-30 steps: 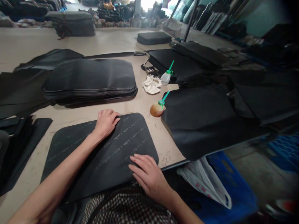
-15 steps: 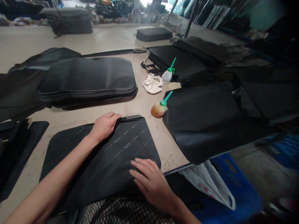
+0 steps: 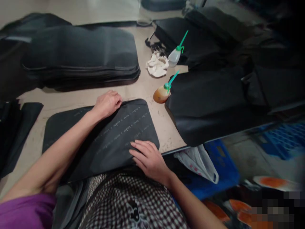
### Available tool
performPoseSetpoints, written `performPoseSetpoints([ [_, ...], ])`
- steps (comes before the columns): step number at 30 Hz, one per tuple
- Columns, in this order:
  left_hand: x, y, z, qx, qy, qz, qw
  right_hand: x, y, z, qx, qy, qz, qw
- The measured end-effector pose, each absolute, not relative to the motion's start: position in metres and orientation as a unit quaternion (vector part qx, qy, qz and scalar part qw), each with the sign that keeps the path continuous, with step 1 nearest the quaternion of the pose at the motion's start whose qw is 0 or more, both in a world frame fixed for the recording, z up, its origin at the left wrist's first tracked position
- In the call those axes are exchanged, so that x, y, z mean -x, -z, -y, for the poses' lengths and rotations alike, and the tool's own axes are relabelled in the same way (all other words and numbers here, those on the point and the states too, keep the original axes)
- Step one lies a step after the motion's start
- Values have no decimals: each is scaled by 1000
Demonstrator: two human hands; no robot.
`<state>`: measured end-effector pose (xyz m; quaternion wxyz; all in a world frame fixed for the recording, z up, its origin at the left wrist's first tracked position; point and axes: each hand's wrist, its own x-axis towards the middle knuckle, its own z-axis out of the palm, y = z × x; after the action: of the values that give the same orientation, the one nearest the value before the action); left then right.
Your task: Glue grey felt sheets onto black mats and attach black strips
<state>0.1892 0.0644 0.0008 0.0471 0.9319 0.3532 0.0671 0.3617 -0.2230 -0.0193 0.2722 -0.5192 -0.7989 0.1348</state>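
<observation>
A black rounded panel point(image 3: 124, 133) with rows of small printed lettering lies on the tan table point(image 3: 71, 98) in front of me. My left hand point(image 3: 108, 103) rests on its far edge, fingers curled over the rim. My right hand point(image 3: 147, 157) lies flat on the near right corner, fingers spread. Just right of the panel lies an amber squeeze bottle point(image 3: 162, 93) with a green nozzle. Further back stands a clear squeeze bottle point(image 3: 175, 55) with a green nozzle.
A thick stack of black panels point(image 3: 81, 52) lies beyond the panel. Black sheets point(image 3: 209, 105) cover the right side and overhang the table edge. Crumpled white cloth point(image 3: 157, 65) sits by the clear bottle. A blue crate point(image 3: 224, 171) and a plastic bag point(image 3: 197, 162) are below the edge.
The view has tilted down and closer. My left hand has curled over the panel's far edge. My right hand stays flat on the near corner.
</observation>
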Motion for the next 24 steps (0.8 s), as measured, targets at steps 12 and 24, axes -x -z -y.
performPoseSetpoints([
  [12, -195, -2, -55, -917, -54, -393, 49, -360, 24, 227, 524, -152, 799, 254],
  [24, -197, 5, -58, -914, -70, -398, 35, -362, 26, 228, 515, -157, 802, 258],
])
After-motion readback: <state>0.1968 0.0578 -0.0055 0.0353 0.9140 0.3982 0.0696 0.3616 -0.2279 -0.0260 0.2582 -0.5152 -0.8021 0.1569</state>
